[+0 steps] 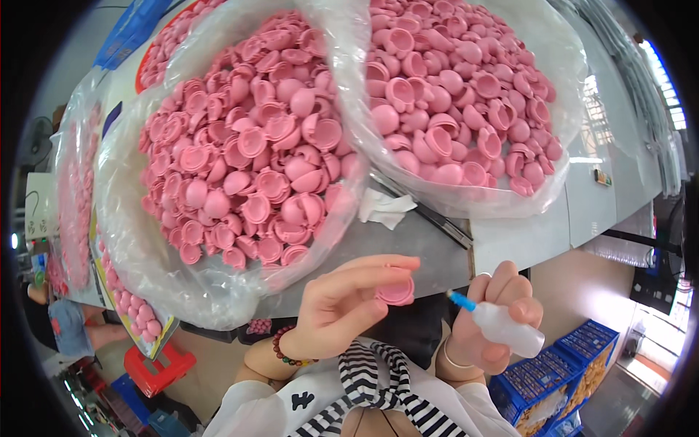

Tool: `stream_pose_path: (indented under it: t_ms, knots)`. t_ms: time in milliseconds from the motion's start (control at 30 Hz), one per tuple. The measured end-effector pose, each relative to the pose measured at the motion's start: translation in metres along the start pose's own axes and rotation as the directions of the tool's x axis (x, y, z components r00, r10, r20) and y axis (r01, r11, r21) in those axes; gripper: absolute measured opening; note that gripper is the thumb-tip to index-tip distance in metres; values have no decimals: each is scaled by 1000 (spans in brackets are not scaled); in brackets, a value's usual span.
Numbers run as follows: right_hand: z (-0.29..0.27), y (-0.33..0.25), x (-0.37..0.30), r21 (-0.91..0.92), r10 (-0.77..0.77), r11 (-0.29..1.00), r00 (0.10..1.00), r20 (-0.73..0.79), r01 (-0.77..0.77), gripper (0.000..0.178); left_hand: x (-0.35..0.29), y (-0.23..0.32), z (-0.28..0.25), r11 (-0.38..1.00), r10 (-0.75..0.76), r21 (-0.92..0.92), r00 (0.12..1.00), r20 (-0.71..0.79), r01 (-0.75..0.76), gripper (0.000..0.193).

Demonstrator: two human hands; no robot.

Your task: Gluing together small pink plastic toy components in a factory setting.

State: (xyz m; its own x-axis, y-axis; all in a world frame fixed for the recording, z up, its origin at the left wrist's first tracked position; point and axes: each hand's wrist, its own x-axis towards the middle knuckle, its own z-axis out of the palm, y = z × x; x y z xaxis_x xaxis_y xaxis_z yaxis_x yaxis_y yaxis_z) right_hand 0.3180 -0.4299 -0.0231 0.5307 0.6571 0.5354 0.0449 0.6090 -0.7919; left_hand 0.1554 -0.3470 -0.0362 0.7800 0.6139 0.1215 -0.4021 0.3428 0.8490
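Note:
Between the thumb and fingers of my left hand [338, 302] is a small pink plastic half-shell [395, 291], its hollow side turned toward me. My right hand [502, 317] is wrapped round a white squeeze bottle [502, 330]. The bottle's blue tip [460, 300] points left toward the shell, with a gap between them. Both hands are raised in front of the table's near edge. Beyond them, a clear plastic bag [211, 291] lies open, heaped with pink half-shells [251, 142]. A second open bag [502, 207] to its right holds similar pink pieces [466, 95].
A crumpled white tissue [386, 208] and dark metal tweezers [444, 222] lie on the grey table [437, 262] between the bags. At the left is a tray of pink rounded pieces [138, 317]. A red stool [156, 368] and blue crates [535, 382] stand lower down. Another person [69, 328] sits far left.

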Motion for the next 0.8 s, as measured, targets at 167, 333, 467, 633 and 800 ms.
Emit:
stream_pose_path:
  t_ms: [167, 333, 467, 633, 800]
  knots:
    - [-12, -2, 2, -243, -206, 938, 960, 190, 249, 65, 3, -1, 6, 996, -3, -88, 998, -58, -2, 48]
    - [3, -4, -2, -370, -189, 907, 979, 72, 202, 56, 5, 3, 10, 993, -98, 46, 985, -142, 105, 49]
    - [2, -3, 0, -375, -199, 901, 976, 91, 219, 57, 4, 2, 12, 998, -54, 28, 989, -140, 58, 46]
    - [0, -4, -1, -385, -176, 899, 977, 121, 209, 56, 5, 3, 14, 997, -80, -7, 984, -160, 80, 42]
    - [3, -3, 0, -398, -204, 891, 975, 84, 221, 56, 4, 4, 13, 997, -73, 8, 987, -144, 75, 44]
